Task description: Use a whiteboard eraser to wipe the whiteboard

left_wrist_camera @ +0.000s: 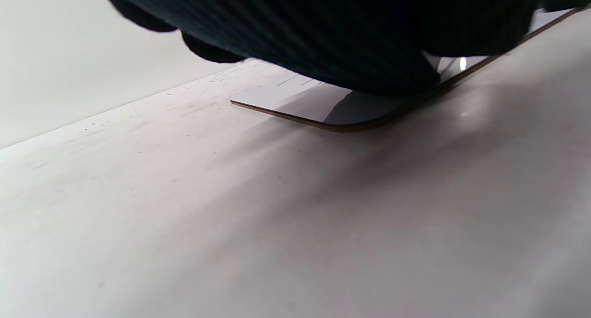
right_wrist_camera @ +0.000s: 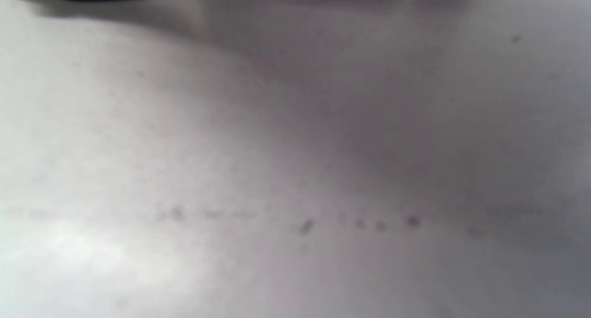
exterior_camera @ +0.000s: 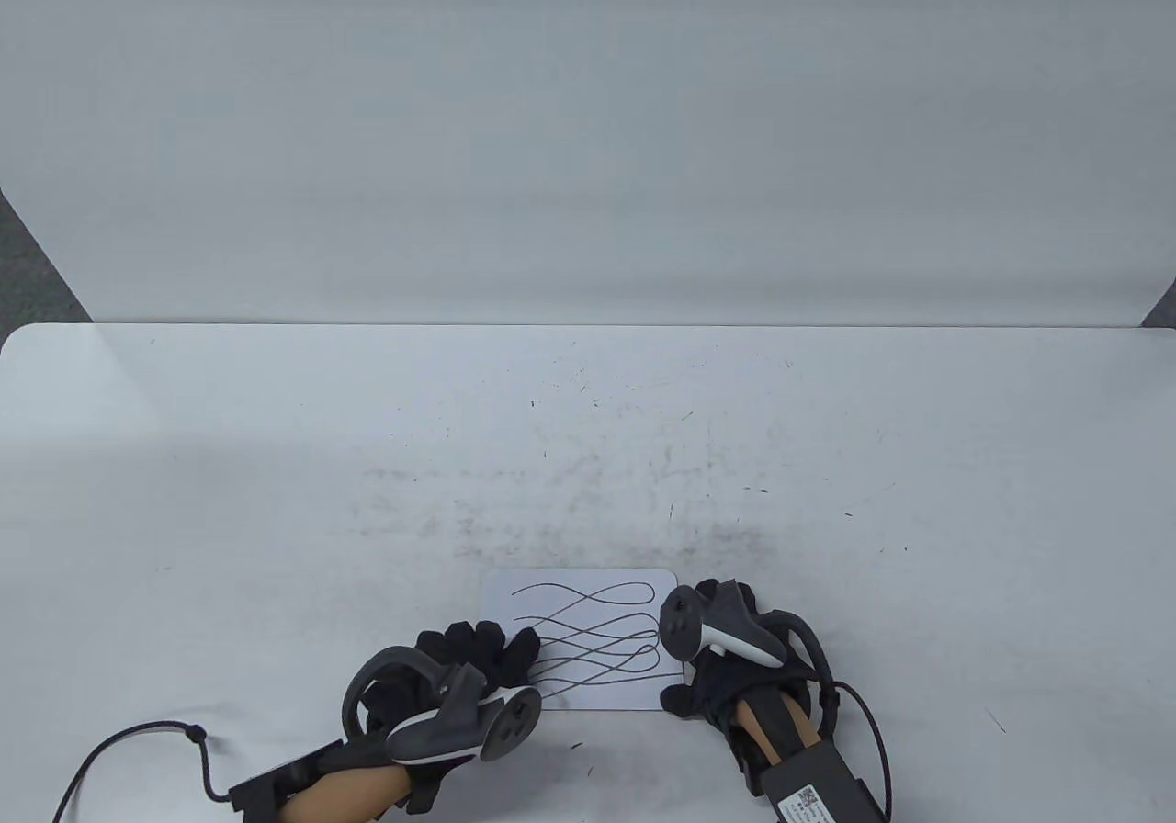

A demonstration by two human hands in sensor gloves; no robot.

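A small white whiteboard with rounded corners lies flat near the table's front edge, covered in looping grey marker lines. My left hand rests its spread gloved fingers on the board's left edge; the left wrist view shows the dark glove lying over the board's corner. My right hand sits at the board's right edge, its fingers hidden under the tracker. No eraser shows in any view. The right wrist view shows only blurred table surface close up.
The white table carries grey smudges and specks just behind the board. A white backdrop rises behind the table's far edge. Black cables trail from both wrists at the front.
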